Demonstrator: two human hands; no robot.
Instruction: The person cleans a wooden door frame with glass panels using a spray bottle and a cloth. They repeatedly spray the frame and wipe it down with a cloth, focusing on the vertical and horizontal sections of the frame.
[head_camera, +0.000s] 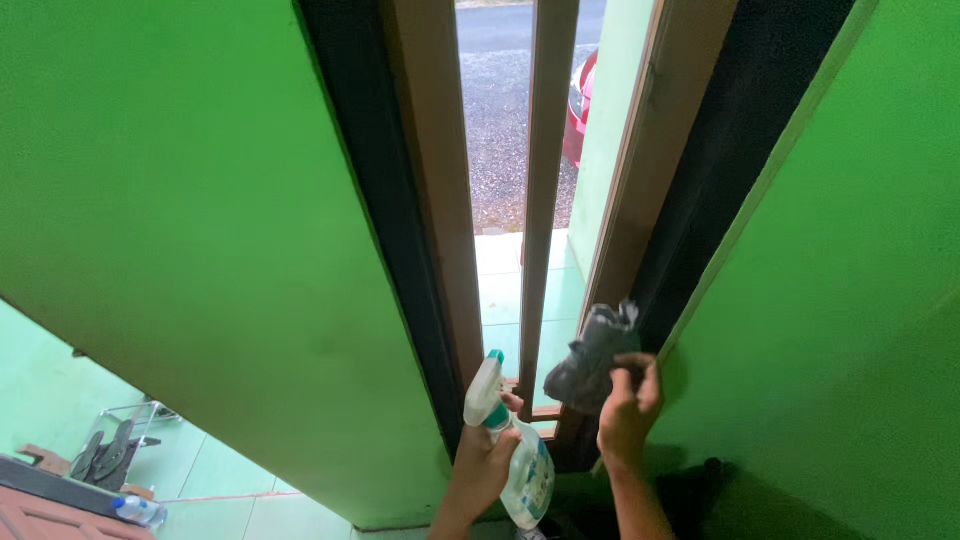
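- At six o'clock, a white plastic spray bottle (515, 450) is gripped by the left hand (482, 467), nozzle aimed at the brown wooden window frame (440, 190).
- At five o'clock, a crumpled grey cloth (592, 358) is pinched in the right hand (628, 408), fingers closed, pressed against the frame for wiping.

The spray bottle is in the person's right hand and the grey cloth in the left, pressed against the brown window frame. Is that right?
Not quite: the hands are swapped. The head view shows the left hand holding the spray bottle and the right hand holding the grey cloth against the brown window frame.
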